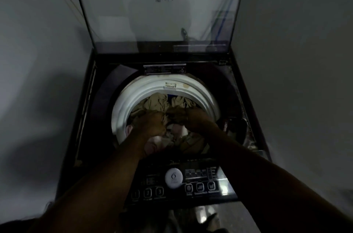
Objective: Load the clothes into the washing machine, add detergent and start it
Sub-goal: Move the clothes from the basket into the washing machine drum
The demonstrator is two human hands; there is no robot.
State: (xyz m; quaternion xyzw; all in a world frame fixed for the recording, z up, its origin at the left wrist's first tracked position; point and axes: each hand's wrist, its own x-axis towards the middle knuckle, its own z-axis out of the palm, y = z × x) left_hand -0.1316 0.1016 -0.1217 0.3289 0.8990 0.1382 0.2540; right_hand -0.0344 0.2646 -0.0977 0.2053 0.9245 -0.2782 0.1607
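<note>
Clothes (158,103) are in the drum (122,110) of the washing machine (107,83). Mostly beige, some pink and white bits, piled up close to the white rim. Left hand (151,124) is knuckles-up, fingers curled into the beige fabric, gripping a bunch. Right hand (184,118) sits just beside it on a darker piece. Too dim to tell if it grips or only presses down.

Risks as I read it:
- The load sits high. If it gets packed hard or bunched to the near side, expect an unbalanced spin and a poor wash.
- Fabric at the front rim, under the forearms, could hang over the edge and get caught when the lid (156,19) comes down. The lid stands fully open at the back.
- Both forearms cross over the control panel (200,188) and pass near the white dial (173,177). Can't tell if they touch it. A bump could set the wrong programme.
- No detergent in view. There's a dark thing (229,127) right of the drum that I can't identify. Starting without detergent is the obvious miss.
- Light is poor and the panel labels are hard to read, so a wrong button is plausible.
</note>
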